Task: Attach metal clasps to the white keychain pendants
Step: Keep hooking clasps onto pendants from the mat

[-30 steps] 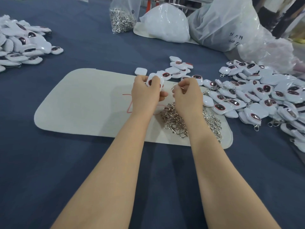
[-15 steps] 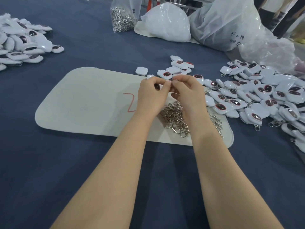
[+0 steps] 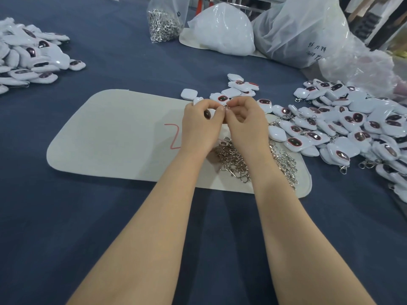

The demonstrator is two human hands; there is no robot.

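1. Mid-attach at this point. The left hand is curled round one pendant and holds it up over the far edge of the mat. The pendant's dark oval face peeks out between thumb and fingers.
2. The right hand pinches a clasp between thumb and forefinger, right at the pendant's top corner. The fingertips of both hands meet there, touching. I can't tell if the clasp is hooked on yet, since it's tiny and mostly covered by fingers.
3. Supplies: a heap of loose clasps lies on the mat just under the wrists. A clear bag with more of them sits at the far side of the table.
4. Done so far, my guess: the big right pile has metal clasps sticking out from several pendants, so that looks like the finished stack.
5. Left to do: the small cluster just beyond the hands shows no clasps that I can see, so it's probably the to-do stock. For the left pile I can't tell either way from here.
6. Overall I'd call it well underway but nowhere near finished, given how many loose clasps are waiting. The white sacks at the back might hold more pendants, but nothing shows what's inside.
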